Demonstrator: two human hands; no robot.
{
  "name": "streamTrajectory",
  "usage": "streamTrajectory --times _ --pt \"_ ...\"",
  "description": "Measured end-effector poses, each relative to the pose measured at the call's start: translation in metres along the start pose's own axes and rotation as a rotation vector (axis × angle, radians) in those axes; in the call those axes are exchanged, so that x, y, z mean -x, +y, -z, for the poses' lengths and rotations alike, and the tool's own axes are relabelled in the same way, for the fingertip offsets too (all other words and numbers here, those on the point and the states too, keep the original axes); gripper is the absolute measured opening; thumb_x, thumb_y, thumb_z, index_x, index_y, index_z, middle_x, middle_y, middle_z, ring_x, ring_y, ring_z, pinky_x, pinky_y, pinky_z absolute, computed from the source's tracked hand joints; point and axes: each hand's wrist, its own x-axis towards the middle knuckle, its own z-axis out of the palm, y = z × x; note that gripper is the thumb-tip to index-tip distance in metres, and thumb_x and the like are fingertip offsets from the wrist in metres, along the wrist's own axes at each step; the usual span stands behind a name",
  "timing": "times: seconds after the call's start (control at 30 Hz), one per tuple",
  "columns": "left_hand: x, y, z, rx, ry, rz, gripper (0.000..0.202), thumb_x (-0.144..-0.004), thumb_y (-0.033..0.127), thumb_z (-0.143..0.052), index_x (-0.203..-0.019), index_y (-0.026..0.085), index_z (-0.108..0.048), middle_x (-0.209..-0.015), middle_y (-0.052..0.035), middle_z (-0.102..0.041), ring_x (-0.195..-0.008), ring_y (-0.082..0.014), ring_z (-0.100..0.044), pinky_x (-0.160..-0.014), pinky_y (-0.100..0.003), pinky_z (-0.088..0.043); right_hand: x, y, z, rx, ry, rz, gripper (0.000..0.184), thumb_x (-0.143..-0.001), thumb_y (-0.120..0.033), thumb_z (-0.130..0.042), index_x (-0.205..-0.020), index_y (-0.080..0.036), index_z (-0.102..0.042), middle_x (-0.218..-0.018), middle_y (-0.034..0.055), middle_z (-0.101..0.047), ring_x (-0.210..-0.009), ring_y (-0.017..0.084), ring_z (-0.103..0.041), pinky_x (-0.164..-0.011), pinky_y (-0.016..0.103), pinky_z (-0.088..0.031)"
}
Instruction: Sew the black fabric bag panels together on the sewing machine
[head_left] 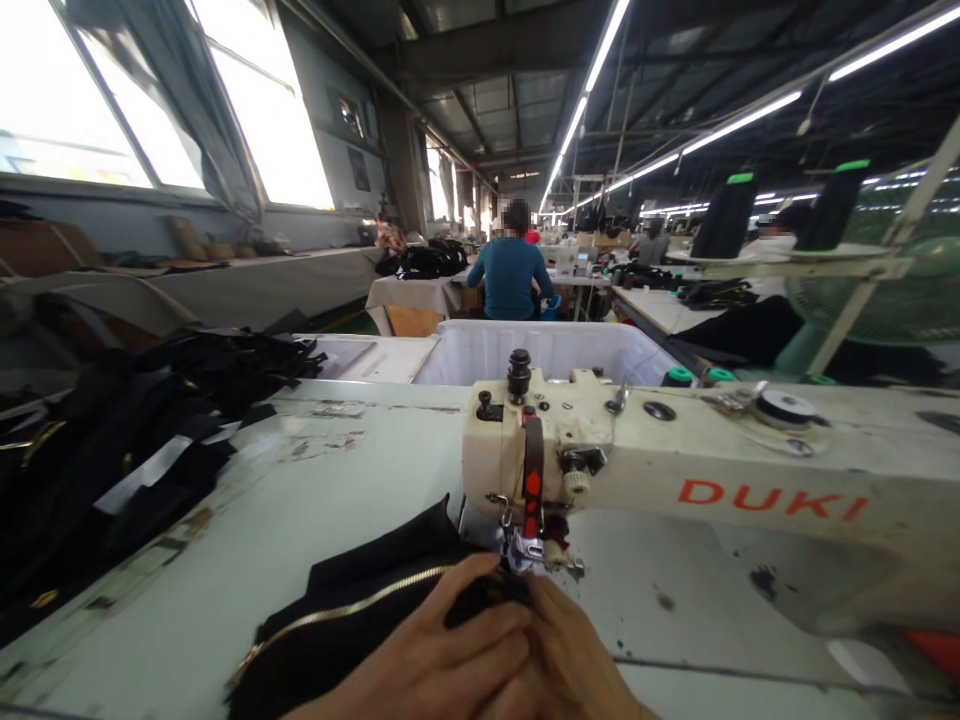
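Observation:
Black fabric [322, 650] with a gold zipper [352, 603] lies on the pale sewing table, its front end bunched at the presser foot [523, 550] of a sewing machine [637, 460]. My left hand [450, 650] has its fingers curled over the bunched cloth, just in front of the foot. Close against it, my right hand [574, 645] grips the same cloth from the right, its fingertips near the foot. The fingers overlap, so part of the cloth and the needle point are hidden.
A heap of black pieces [127, 450] covers the table's left side. Behind the machine stands a white plastic bin [487, 350]. Thread cones [726, 218] sit on a stand at right. A person in a blue top [511, 275] is seated farther ahead.

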Motion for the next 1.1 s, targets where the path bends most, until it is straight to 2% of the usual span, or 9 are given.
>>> streamTrajectory --times 0.07,0.13,0.27,0.47,0.67,0.8,0.93,1.03,1.1 --pt "0.004 -0.01 -0.024 -0.097 0.08 0.084 0.018 -0.094 0.027 -0.057 -0.111 0.025 -0.064 -0.1 -0.0059 -0.071 -0.104 -0.0248 -0.064 -0.112 -0.047 -0.028 0.003 0.002 -0.002 0.057 0.025 0.001 0.023 -0.09 -0.011 -0.048 -0.105 -0.011 -0.066 -0.098 0.0114 -0.072 -0.086 0.023 -0.065 -0.079 0.033 -0.053" --pt "0.01 -0.025 -0.044 -0.127 0.09 0.261 0.026 -0.089 0.037 -0.064 -0.11 0.022 -0.062 -0.101 -0.0055 -0.069 -0.103 -0.0266 -0.062 -0.106 -0.05 -0.034 0.005 0.004 -0.004 0.12 0.061 0.012 0.022 -0.092 -0.014 -0.049 -0.104 -0.007 -0.067 -0.097 0.012 -0.072 -0.086 0.023 -0.065 -0.079 0.032 -0.052" --pt "0.02 -0.041 -0.056 -0.071 0.05 0.403 0.043 -0.08 0.051 -0.07 -0.113 0.026 -0.06 -0.112 -0.0059 -0.063 -0.105 -0.0288 -0.057 -0.098 -0.05 -0.037 0.005 0.006 -0.006 0.173 0.087 0.03 0.025 -0.095 -0.015 -0.044 -0.097 -0.009 -0.069 -0.095 0.0089 -0.073 -0.084 0.021 -0.064 -0.078 0.03 -0.05" --pt "0.013 -0.056 -0.05 0.013 0.093 0.353 0.053 -0.07 0.05 -0.076 -0.113 0.023 -0.059 -0.117 -0.0076 -0.062 -0.108 -0.0293 -0.055 -0.096 -0.044 -0.041 0.004 0.012 -0.007 0.121 0.098 -0.031 0.028 -0.097 -0.032 -0.048 -0.103 -0.013 -0.067 -0.102 0.0059 -0.073 -0.086 0.02 -0.065 -0.077 0.03 -0.049" --pt "-0.008 -0.081 -0.048 0.053 0.04 0.356 0.065 -0.066 0.043 -0.079 -0.122 0.022 -0.056 -0.125 -0.0086 -0.058 -0.114 -0.0334 -0.053 -0.095 -0.047 -0.045 0.004 0.014 -0.006 0.097 0.069 -0.109 0.029 -0.089 -0.035 -0.056 -0.104 -0.013 -0.066 -0.102 0.0081 -0.073 -0.088 0.023 -0.066 -0.078 0.033 -0.053" --pt "-0.009 -0.08 -0.043 0.047 -0.006 0.312 0.081 -0.068 0.044 -0.077 -0.138 0.021 -0.044 -0.139 -0.0114 -0.047 -0.122 -0.0381 -0.047 -0.099 -0.053 -0.042 0.004 0.009 -0.006 0.112 0.056 -0.16 0.028 -0.088 -0.036 -0.056 -0.1 -0.014 -0.067 -0.1 0.0091 -0.073 -0.087 0.025 -0.066 -0.078 0.033 -0.054" --pt "-0.001 -0.073 -0.045 0.078 -0.008 0.256 0.095 -0.064 0.046 -0.08 -0.144 0.024 -0.034 -0.142 -0.0132 -0.043 -0.123 -0.0369 -0.047 -0.105 -0.055 -0.037 0.006 0.007 -0.005 0.129 0.141 -0.077 0.033 -0.091 -0.046 -0.051 -0.083 -0.017 -0.066 -0.085 0.0066 -0.074 -0.077 0.022 -0.068 -0.071 0.03 -0.054" --pt "0.001 -0.072 -0.048 0.114 0.047 0.244 0.089 -0.063 0.044 -0.08 -0.139 0.02 -0.04 -0.135 -0.0127 -0.049 -0.119 -0.0326 -0.05 -0.103 -0.046 -0.041 0.011 0.009 -0.008 0.151 0.099 -0.054 0.028 -0.087 -0.046 -0.059 -0.085 -0.019 -0.066 -0.087 0.006 -0.073 -0.079 0.022 -0.068 -0.073 0.031 -0.054" --pt "0.001 -0.073 -0.048 0.104 0.085 0.199 0.073 -0.067 0.044 -0.078 -0.129 0.018 -0.049 -0.129 -0.012 -0.054 -0.118 -0.0314 -0.05 -0.104 -0.044 -0.04 0.017 0.011 -0.013 0.174 0.089 -0.062 0.028 -0.086 -0.047 -0.061 -0.09 -0.02 -0.066 -0.092 0.0072 -0.073 -0.086 0.025 -0.067 -0.077 0.033 -0.053"
